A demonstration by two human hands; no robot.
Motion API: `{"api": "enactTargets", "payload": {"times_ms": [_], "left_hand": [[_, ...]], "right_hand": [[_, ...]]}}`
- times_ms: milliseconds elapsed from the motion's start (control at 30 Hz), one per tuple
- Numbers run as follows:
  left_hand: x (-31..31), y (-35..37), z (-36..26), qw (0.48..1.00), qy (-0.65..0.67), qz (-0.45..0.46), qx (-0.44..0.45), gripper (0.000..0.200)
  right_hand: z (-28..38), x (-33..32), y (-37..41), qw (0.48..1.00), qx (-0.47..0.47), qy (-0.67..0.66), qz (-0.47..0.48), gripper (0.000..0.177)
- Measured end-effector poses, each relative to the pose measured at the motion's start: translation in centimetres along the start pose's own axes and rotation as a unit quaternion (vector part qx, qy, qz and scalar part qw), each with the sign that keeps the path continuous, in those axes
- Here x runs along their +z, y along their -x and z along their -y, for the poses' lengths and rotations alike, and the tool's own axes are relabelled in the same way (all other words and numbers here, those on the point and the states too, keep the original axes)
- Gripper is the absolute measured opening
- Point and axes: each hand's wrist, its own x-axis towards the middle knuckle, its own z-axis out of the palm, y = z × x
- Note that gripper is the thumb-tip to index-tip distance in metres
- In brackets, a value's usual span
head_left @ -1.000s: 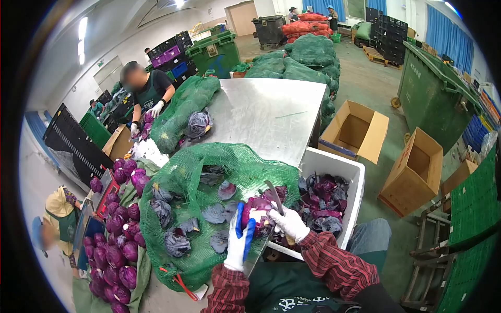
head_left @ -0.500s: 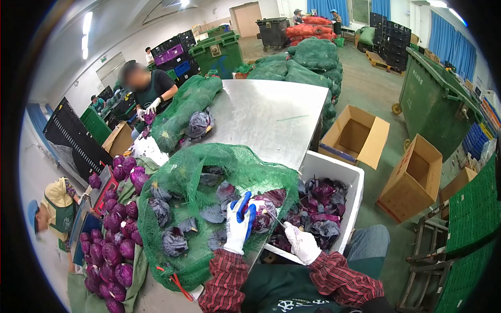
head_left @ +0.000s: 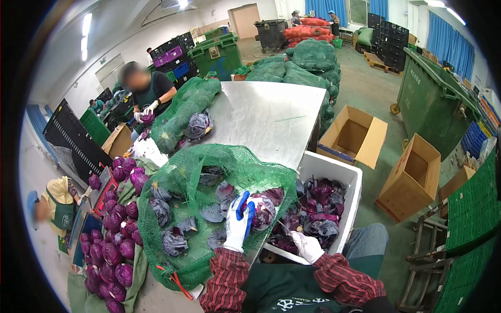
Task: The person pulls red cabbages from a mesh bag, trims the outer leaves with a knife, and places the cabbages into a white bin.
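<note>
My left hand (head_left: 240,221), in a white and blue glove, grips a red cabbage (head_left: 264,211) at the near edge of a green mesh bag (head_left: 172,161). In my right hand (head_left: 307,246), gloved in white, is a knife (head_left: 285,228); its thin blade points toward the cabbage, and the fist hides the handle. Loose outer leaves (head_left: 213,213) and darker cabbages (head_left: 174,242) lie in the spread bag. Below and beside the knife stands a white foam box (head_left: 355,195) holding many purple leaves (head_left: 323,208).
Trimmed cabbages (head_left: 111,254) are piled on the left. A metal tabletop (head_left: 271,104) extends ahead, with another filled mesh bag (head_left: 182,109). One co-worker (head_left: 148,94) handles a cabbage across the table; another person (head_left: 60,206) is at far left. Cardboard boxes (head_left: 409,177) stand right.
My right hand and the knife have shifted slightly right and down, a little farther from the cabbage. My left hand keeps its hold on the cabbage.
</note>
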Motion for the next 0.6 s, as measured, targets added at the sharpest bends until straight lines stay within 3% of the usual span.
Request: {"api": "enactTargets", "payload": {"times_ms": [100, 133, 200, 267, 333, 400, 433, 533, 600], "left_hand": [[-0.1, 0.3, -1.3, 0.999, -0.020, 0.012, -0.028, 0.045], [0.0, 0.5, -1.2, 0.998, -0.054, 0.011, -0.020, 0.047], [0.2, 1.0, -1.0, 0.995, -0.096, 0.010, -0.005, 0.049], [0.6, 1.8, -1.2, 0.998, -0.054, -0.014, 0.016, 0.048], [1.0, 1.9, -0.9, 0.998, -0.050, -0.020, 0.008, 0.048], [1.2, 2.2, -0.7, 0.999, 0.014, -0.031, 0.007, 0.048], [1.2, 2.6, -1.0, 1.000, 0.010, -0.027, 0.002, 0.047], [1.4, 3.5, -0.3, 0.996, 0.038, -0.042, 0.068, 0.047], [1.5, 3.7, -0.2, 0.996, 0.065, -0.052, 0.034, 0.047]], "right_hand": [[4.0, -2.3, -0.5, 0.977, -0.021, -0.184, -0.108, 0.049], [5.1, -2.7, -1.4, 0.976, -0.037, -0.183, -0.112, 0.055], [6.1, -1.6, -3.9, 0.970, -0.110, -0.085, -0.201, 0.053], [8.6, -2.9, -5.0, 0.991, -0.017, -0.030, -0.128, 0.049], [8.3, -2.4, -6.1, 0.988, -0.035, -0.021, -0.147, 0.043], [7.3, -1.8, -6.9, 0.956, -0.130, 0.051, -0.258, 0.043], [6.7, -2.4, -7.9, 0.973, 0.108, -0.168, -0.118, 0.051], [6.6, -5.3, -7.6, 0.971, 0.107, -0.198, -0.081, 0.057], [6.6, -5.1, -7.7, 0.962, 0.107, -0.233, -0.091, 0.057]]}}
